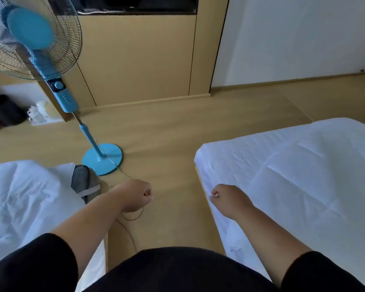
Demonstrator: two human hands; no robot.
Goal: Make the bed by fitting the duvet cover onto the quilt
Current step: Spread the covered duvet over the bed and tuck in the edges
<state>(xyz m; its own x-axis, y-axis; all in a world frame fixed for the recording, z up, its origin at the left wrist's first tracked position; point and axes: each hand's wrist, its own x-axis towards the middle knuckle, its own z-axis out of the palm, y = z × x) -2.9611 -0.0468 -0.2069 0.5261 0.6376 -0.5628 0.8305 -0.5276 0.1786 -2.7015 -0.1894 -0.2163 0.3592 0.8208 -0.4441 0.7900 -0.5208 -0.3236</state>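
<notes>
**Between two beds**

Wooden floor [167, 131] ran between two white beds. Rumpled bedding [25, 199] lay left, cut off by the frame. Left hand [135, 196] was curled, holding nothing visible. Right hand [228, 200] was curled at the right bed's [293, 165] edge; its pinch was unclear. A fan [51, 81] stood behind.

Soft even daylight, wide-angle bending at edges, fan [30, 36] motion-blurred.
</notes>
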